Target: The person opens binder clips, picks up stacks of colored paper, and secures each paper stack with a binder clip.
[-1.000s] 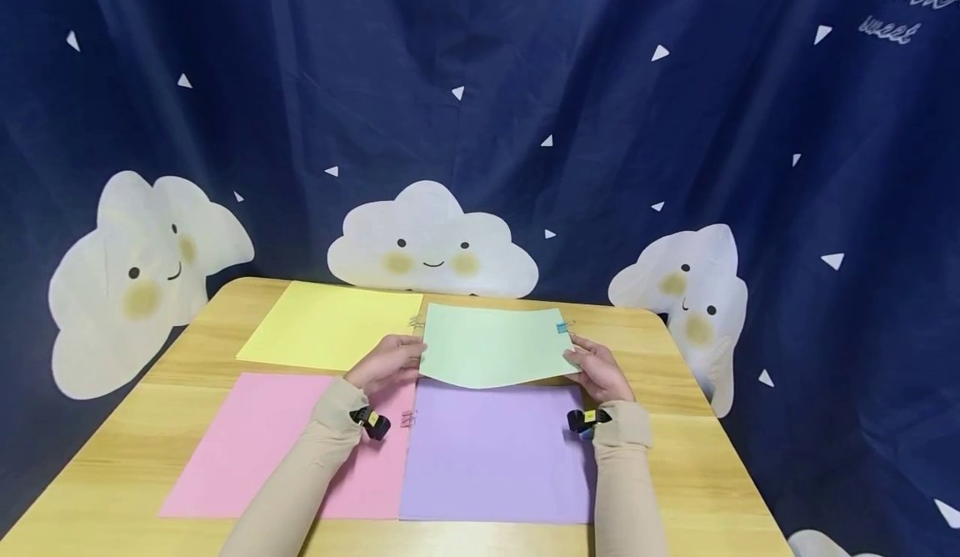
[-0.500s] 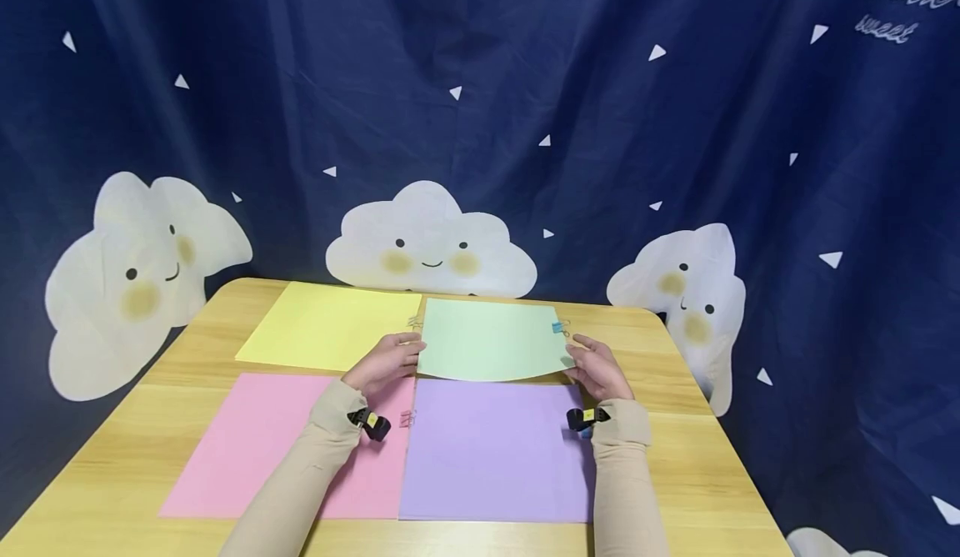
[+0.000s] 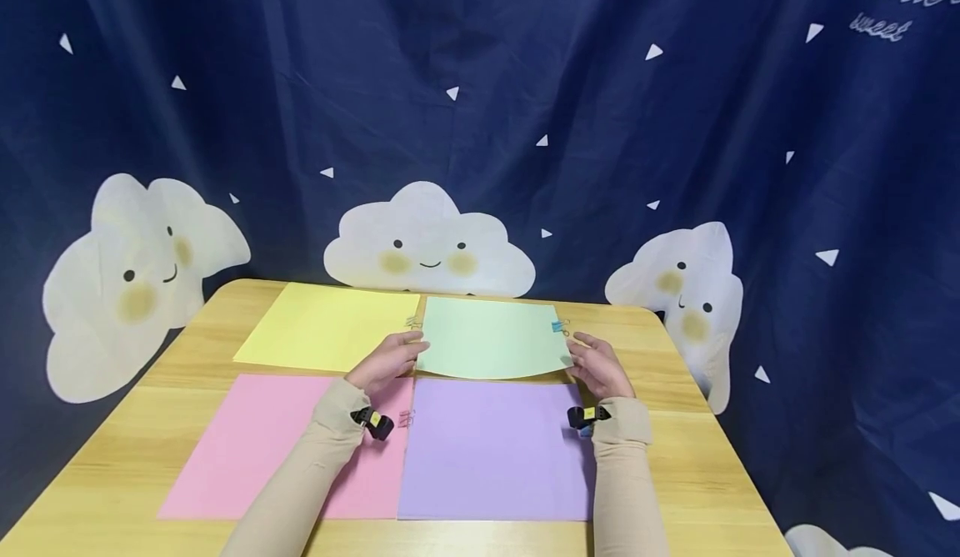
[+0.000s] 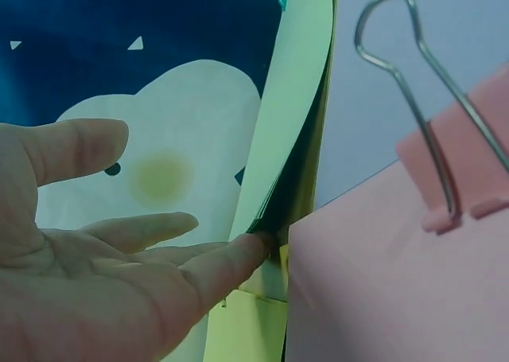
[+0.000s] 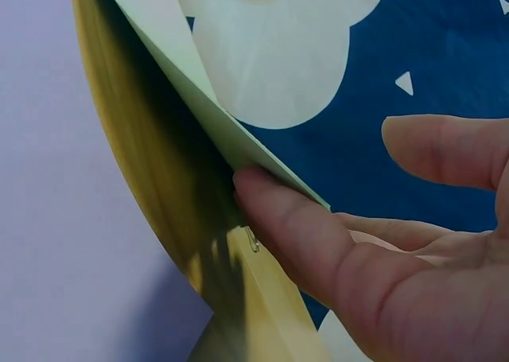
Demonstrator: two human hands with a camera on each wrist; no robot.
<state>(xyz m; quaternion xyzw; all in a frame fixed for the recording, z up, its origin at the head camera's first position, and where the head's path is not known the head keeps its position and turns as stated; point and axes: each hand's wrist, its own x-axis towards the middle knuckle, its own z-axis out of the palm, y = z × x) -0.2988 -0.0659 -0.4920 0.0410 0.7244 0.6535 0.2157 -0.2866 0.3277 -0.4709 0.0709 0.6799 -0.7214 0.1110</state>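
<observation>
A pale green sheaf of paper (image 3: 491, 336) lies at the back right of the table, its near edge bowed upward. A blue binder clip (image 3: 557, 326) bites its right side. My left hand (image 3: 390, 361) is at the near left corner, where the left wrist view has straight fingers (image 4: 231, 262) touching the sheaf's underside, thumb held off. At the near right corner is my right hand (image 3: 597, 365). In the right wrist view one finger (image 5: 278, 211) props the sheaf's edge from below, and that thumb also stands away from the paper.
Purple paper (image 3: 498, 449) lies in front of the green sheaf, pink paper (image 3: 225, 449) at front left, yellow paper (image 3: 326, 323) at back left. A pink binder clip (image 3: 406, 418) sits on the pink paper's right edge. Behind the wooden table (image 3: 675, 474) hangs a blue curtain (image 3: 480, 123).
The green sheaf has come down and slightly back toward the far edge of the table. Both thumbs have lifted off its top; the hands stay at its near corners.
</observation>
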